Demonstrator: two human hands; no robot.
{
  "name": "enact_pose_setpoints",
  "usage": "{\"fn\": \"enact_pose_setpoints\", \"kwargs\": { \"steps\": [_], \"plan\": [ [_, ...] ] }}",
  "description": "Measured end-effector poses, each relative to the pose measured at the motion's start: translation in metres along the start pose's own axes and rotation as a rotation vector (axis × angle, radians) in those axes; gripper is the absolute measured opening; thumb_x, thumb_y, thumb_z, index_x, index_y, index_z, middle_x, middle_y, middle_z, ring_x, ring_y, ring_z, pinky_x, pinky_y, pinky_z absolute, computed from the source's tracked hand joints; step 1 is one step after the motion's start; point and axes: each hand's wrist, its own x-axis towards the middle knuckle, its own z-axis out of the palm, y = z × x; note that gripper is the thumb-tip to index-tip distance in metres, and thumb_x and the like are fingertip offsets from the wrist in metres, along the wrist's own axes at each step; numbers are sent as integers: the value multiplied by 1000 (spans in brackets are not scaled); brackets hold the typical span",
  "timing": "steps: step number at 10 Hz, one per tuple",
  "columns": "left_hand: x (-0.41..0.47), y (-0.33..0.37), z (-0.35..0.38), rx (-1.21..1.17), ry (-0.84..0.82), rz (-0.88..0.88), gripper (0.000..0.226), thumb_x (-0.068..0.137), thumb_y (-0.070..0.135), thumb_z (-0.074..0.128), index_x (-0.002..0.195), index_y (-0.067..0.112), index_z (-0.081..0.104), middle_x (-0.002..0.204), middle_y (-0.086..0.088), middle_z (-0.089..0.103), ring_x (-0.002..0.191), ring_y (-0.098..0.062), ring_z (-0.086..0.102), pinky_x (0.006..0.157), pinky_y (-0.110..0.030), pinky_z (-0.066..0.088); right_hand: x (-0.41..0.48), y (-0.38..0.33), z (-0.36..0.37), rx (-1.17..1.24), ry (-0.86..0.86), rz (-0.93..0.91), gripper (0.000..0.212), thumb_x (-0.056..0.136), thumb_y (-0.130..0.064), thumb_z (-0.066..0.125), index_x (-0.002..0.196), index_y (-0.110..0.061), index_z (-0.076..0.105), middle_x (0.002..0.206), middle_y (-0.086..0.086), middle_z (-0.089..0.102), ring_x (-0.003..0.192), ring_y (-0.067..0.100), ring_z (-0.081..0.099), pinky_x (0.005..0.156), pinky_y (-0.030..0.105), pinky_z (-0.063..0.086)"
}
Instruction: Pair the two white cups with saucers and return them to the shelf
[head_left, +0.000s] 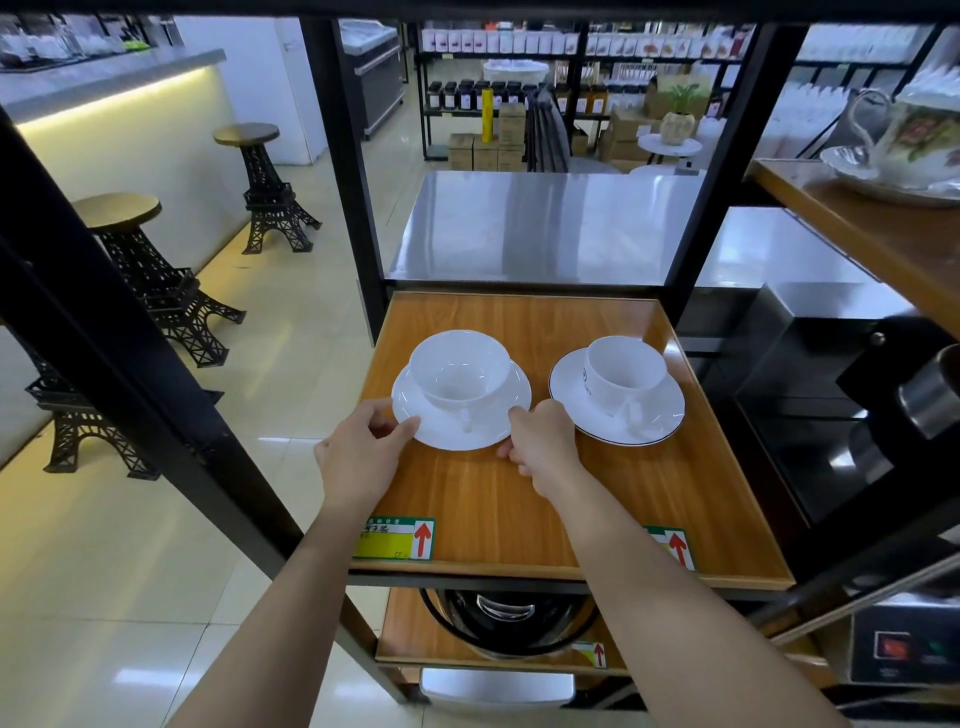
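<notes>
Right now both hands grip one plain white round saucer (457, 434), which sits on the orange-brown wooden shelf board (519, 499). The left hand (358, 447) pinches the saucer's left rim, thumb on top and the other fingers tucked below. The right hand (540, 441) holds the rim on the opposite side, fingers curled narrow around the edge. On this saucer stands a wide white ceramic cup (460, 371), upright and empty, its handle turned toward the person.

Just beside that saucer, on the side of the right hand, lies a second white saucer with a thin dark rim line (587, 400); it carries a smaller white cup with a faint printed mark (626, 374), also upright. The two saucers sit near each other but apart, with the right hand's knuckles close to the gap.

Both pairs look assembled and shelved, so the step in hand seems to be the final placing of the first pair. The next move likely calls for a small nudge if needed, then easing both hands off without tilting the cup.

Whether the held saucer rests fully flat on the board cannot be told. The fingertips under the rim are hidden, and the mark on the smaller cup is too small to read.
</notes>
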Motion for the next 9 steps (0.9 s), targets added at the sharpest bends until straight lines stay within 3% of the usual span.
{"fn": "enact_pose_setpoints", "kwargs": {
  "steps": [1,2,4,5,7,8,9],
  "plan": [
    [1,-2,2,14,13,8,32,83,51,59,109,32,59,80,21,56,85,-8,52,102,-45,26,-1,0,0,15,9,9,10,91,-15,44,97,-10,50,79,13,64,40,8,45,31,16,32],
    [2,-2,3,20,15,11,34,83,50,59,110,31,59,79,23,55,85,-9,52,102,-44,24,-1,1,0,11,8,6,16,92,-16,46,103,-8,53,81,12,64,41,8,46,30,15,32],
    [2,-3,2,37,8,12,37,83,51,58,113,29,59,79,23,54,86,-9,52,102,-45,25,-4,0,-2,-12,-6,2,12,93,-16,46,100,-9,52,68,9,61,43,10,46,38,20,35],
    [2,-3,1,43,-11,8,38,85,51,55,116,28,58,90,15,59,90,-10,52,104,-47,27,-9,2,-7,9,-31,-4,12,94,-21,44,83,-15,47,65,11,61,44,12,44,39,21,35],
    [-6,15,-7,-19,-34,-88,51,89,52,46,128,19,51,123,-6,60,110,-25,55,101,-53,41,-26,3,-26,-126,-93,-89,21,94,-28,46,98,-10,55,75,7,64,49,10,49,41,19,37],
    [-16,30,-15,6,-22,-45,53,89,48,49,131,16,48,123,-7,59,108,-23,56,94,-43,47,-37,0,-41,-169,-89,-169,19,94,-30,46,94,-13,56,78,6,64,52,10,52,43,19,38],
    [-29,44,-22,17,-44,28,48,89,41,53,128,13,51,109,-3,60,86,-14,56,68,-27,46,-54,0,-61,-201,-62,-258,13,94,-31,46,94,-19,50,80,4,64,55,9,53,44,18,37]
  ]
}}
